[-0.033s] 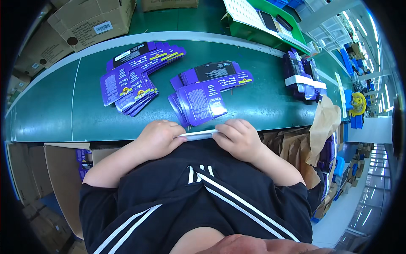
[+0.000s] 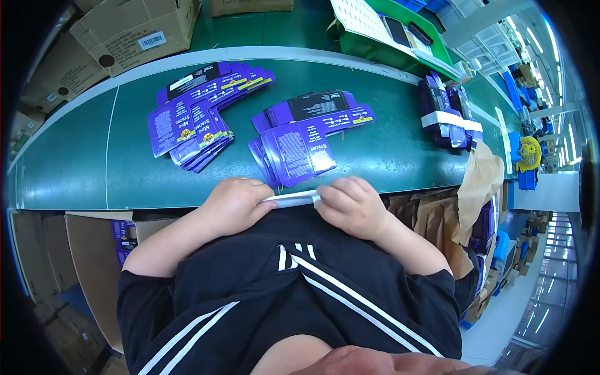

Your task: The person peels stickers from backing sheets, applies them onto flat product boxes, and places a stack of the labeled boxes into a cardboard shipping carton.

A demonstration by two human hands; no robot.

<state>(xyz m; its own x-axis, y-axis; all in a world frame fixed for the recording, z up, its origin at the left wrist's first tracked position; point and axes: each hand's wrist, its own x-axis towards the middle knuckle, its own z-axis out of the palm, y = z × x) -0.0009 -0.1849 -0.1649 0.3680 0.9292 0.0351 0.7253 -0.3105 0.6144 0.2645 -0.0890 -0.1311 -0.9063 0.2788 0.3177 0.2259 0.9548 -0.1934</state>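
Observation:
Close in front of my body, at the table's near edge, I hold a narrow white folded piece of card [image 2: 292, 200] level between both hands. My left hand [image 2: 239, 201] pinches its left end between thumb and fingers. At the other end the curled fingers of my right hand [image 2: 351, 205] grip the card. Just beyond it lies a fanned stack of flat purple carton blanks [image 2: 290, 153] with black and yellow printed parts. A second stack of the same blanks [image 2: 194, 115] sits farther off to the left.
On the table's right stand purple cartons bundled with a white band [image 2: 442, 120]. A green bin [image 2: 375, 50] holds papers and a phone at the back. Brown cardboard boxes [image 2: 134, 40] line the far left. Brown paper [image 2: 478, 194] hangs over the right edge; an open box [image 2: 94, 262] sits below left.
The fingers of my right hand have shifted very slightly at the card's right end, showing a little more of that end. My left hand and the stacks have stayed put.

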